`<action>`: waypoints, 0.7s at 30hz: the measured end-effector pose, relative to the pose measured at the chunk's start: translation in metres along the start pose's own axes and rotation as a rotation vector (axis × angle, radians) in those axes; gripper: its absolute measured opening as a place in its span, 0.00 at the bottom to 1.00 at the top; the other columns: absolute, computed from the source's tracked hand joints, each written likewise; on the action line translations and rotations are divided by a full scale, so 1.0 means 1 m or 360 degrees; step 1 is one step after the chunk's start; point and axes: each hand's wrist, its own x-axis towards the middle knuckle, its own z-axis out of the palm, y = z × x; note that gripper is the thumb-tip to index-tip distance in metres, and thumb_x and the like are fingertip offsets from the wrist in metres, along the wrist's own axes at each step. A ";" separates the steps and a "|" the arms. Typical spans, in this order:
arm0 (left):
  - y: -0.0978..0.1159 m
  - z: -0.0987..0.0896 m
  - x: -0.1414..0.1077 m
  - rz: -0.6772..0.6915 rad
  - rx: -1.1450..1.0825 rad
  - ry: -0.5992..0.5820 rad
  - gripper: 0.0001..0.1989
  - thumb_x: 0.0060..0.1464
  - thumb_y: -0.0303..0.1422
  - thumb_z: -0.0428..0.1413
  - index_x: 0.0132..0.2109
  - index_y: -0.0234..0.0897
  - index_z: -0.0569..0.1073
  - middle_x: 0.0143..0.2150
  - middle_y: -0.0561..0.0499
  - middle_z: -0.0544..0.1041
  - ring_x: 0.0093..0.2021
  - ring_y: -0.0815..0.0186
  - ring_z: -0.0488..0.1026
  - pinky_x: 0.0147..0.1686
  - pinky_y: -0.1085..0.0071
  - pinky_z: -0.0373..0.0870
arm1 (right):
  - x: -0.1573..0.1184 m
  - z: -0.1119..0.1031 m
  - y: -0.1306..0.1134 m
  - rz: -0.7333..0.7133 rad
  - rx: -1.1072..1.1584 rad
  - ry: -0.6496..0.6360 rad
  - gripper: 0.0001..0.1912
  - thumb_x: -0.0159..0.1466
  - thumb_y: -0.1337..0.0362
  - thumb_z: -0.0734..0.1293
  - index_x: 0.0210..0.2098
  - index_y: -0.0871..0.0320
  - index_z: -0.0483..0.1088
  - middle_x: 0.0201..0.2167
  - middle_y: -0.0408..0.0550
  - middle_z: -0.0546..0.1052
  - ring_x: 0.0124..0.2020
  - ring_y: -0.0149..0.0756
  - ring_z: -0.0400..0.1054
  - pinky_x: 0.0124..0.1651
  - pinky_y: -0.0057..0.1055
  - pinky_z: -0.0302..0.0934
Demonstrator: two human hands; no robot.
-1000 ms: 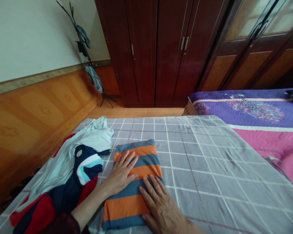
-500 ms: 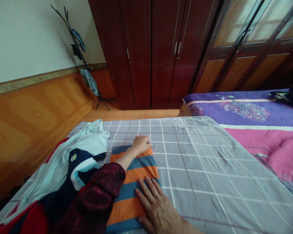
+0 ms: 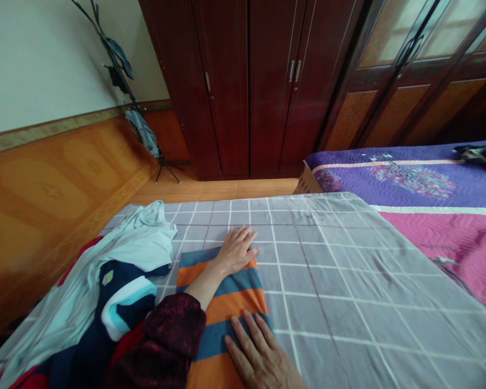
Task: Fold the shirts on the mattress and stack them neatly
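Cloth [image 3: 238, 305], striped orange and blue, lies flat on the sheet [image 3: 348, 302], right of the clothes [image 3: 133, 248]. Its near end is cut off by the bottom of the view; the left hand [image 3: 235, 251] and sleeve [image 3: 178, 329] hide its far right corner and part of its left side. The left arm reaches forward across it, palm down, fingers straight and slightly apart, tips past the far edge; whether they touch the sheet is hard to tell. Nearer, the right hand [image 3: 261, 354] lies palm down along the cloth's right side, fingers extended, a little parted, wrist out of view.
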 end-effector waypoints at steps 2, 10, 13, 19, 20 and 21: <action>-0.007 -0.001 0.000 -0.0145 0.0012 0.0081 0.26 0.62 0.41 0.44 0.63 0.35 0.57 0.66 0.41 0.57 0.66 0.54 0.51 0.63 0.50 0.46 | 0.000 0.002 0.000 -0.0003 -0.0005 0.0015 0.21 0.68 0.63 0.57 0.59 0.58 0.60 0.59 0.51 0.66 0.55 0.44 0.64 0.63 0.42 0.47; -0.021 0.004 -0.001 0.0022 0.0001 -0.0209 0.32 0.61 0.52 0.40 0.67 0.41 0.51 0.69 0.46 0.51 0.68 0.54 0.44 0.64 0.49 0.43 | 0.001 0.006 0.003 -0.0024 -0.0018 0.0073 0.19 0.68 0.64 0.57 0.57 0.57 0.62 0.56 0.50 0.69 0.53 0.43 0.66 0.65 0.42 0.44; -0.028 -0.002 -0.001 -0.0228 0.0046 -0.0101 0.31 0.64 0.47 0.37 0.67 0.34 0.50 0.68 0.40 0.51 0.68 0.52 0.45 0.63 0.47 0.43 | 0.001 0.004 0.004 -0.0028 0.0006 0.0036 0.20 0.68 0.63 0.57 0.59 0.57 0.61 0.58 0.51 0.67 0.55 0.43 0.65 0.63 0.41 0.48; -0.006 -0.018 -0.043 0.0211 -0.0003 -0.0206 0.31 0.62 0.51 0.39 0.68 0.46 0.45 0.70 0.50 0.47 0.69 0.58 0.39 0.65 0.52 0.39 | -0.002 0.002 0.002 -0.0028 0.0091 -0.0013 0.33 0.65 0.46 0.57 0.62 0.60 0.57 0.60 0.55 0.64 0.58 0.49 0.61 0.60 0.43 0.54; -0.003 -0.018 -0.050 0.0283 0.0004 -0.0258 0.31 0.62 0.51 0.39 0.68 0.47 0.45 0.70 0.51 0.47 0.69 0.59 0.39 0.65 0.53 0.38 | -0.003 0.002 0.001 -0.0024 0.0152 -0.0056 0.36 0.64 0.44 0.57 0.63 0.60 0.55 0.61 0.56 0.62 0.59 0.50 0.59 0.59 0.43 0.55; -0.002 -0.017 -0.057 0.0271 0.0027 -0.0290 0.30 0.62 0.50 0.39 0.67 0.47 0.46 0.69 0.51 0.49 0.69 0.58 0.40 0.65 0.52 0.38 | -0.004 0.001 0.000 -0.0009 0.0221 -0.0119 0.38 0.63 0.43 0.57 0.64 0.61 0.53 0.62 0.57 0.60 0.60 0.52 0.57 0.59 0.44 0.55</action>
